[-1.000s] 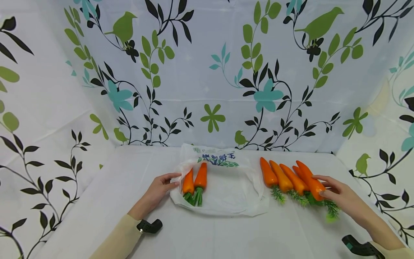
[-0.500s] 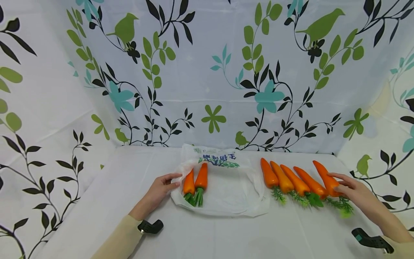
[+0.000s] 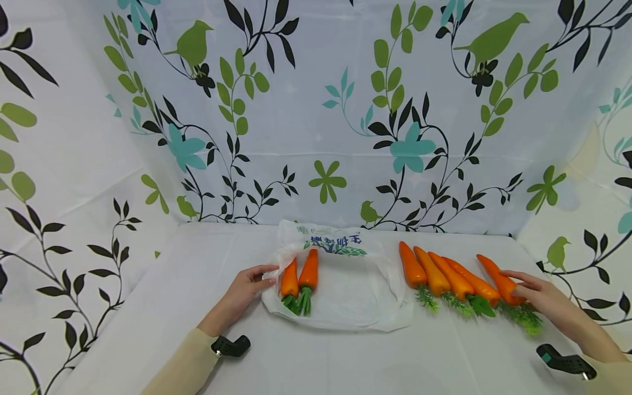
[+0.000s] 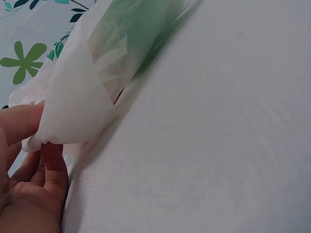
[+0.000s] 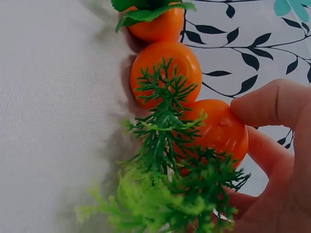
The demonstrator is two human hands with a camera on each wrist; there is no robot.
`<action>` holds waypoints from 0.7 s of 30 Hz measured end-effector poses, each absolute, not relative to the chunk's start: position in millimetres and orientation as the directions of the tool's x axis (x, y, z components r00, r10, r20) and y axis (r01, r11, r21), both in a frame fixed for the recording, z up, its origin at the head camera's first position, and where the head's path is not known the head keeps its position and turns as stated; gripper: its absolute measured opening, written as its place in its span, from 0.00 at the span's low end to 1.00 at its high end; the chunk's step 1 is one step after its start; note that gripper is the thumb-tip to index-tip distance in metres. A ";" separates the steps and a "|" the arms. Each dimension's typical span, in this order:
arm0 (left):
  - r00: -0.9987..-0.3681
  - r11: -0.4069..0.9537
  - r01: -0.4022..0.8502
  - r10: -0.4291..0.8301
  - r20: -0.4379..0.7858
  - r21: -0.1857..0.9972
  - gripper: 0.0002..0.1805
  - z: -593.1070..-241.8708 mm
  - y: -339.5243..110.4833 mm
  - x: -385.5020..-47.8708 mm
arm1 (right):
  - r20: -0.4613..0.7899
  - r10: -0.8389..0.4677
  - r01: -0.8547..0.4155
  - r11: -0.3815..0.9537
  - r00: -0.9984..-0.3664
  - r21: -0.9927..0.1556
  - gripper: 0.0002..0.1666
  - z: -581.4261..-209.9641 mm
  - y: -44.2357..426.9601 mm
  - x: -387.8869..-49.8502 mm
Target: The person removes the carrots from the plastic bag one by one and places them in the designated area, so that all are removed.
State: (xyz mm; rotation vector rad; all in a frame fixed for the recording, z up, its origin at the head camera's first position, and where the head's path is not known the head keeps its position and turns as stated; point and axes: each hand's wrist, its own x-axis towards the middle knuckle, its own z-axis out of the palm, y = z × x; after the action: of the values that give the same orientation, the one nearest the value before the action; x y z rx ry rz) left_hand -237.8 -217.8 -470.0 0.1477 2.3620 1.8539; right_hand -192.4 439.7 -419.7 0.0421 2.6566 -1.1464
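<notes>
1. Head view: over on one side, the person's left hand [image 3: 242, 288] is at the left edge of a white plastic bag [image 3: 350, 285]. Two orange carrots [image 3: 309, 269] lie at that end; I can't tell whether inside it or on top. Across the table, the right hand [image 3: 548, 296] has the rightmost carrot [image 3: 496, 274] by its thick end, beside a slanting row of four carrots [image 3: 449, 274].
2. Left wrist view: thumb and fingers are drawn together, pinching the bag's edge; green shows through the film.
3. Right wrist view: thumb and fingers, spread about the carrot's width, grip it near its feathery green leaves [image 5: 160, 189].
</notes>
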 end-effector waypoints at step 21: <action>-0.985 0.236 -0.002 0.169 -0.043 0.972 0.20 -469.9 -218.5 -237.3 | -0.182 -0.070 0.071 0.740 -0.981 -0.668 0.41 -436.3 441.2 -192.1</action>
State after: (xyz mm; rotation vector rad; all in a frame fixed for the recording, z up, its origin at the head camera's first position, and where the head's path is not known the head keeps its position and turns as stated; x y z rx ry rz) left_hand -237.3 -218.5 -469.9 0.1609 2.3574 1.8528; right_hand -192.1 441.2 -436.3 0.0007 2.7451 -1.0662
